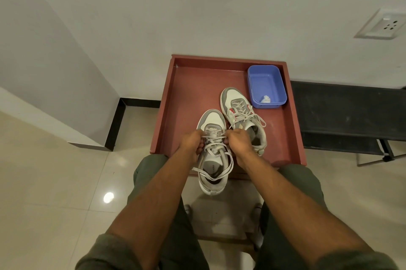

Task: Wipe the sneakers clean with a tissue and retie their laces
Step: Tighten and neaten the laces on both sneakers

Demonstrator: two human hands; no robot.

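Observation:
Two grey-and-white sneakers stand on a reddish-brown tray table (189,85). The near sneaker (212,160) hangs over the front edge, heel toward me. My left hand (190,142) and my right hand (238,140) each pinch its white laces (214,138), pulling them apart sideways over the tongue; loose lace ends (219,173) loop across the shoe's opening. The far sneaker (239,113) sits behind and to the right, its laces in a bow. A crumpled white tissue (265,99) lies inside a blue plastic tub (265,86).
The tub stands in the tray's back right corner. A black bench (351,113) runs along the wall on the right, a wall socket (383,25) above it. My knees flank the tray's front edge, with a wooden stool (222,236) below. Shiny floor tiles lie to the left.

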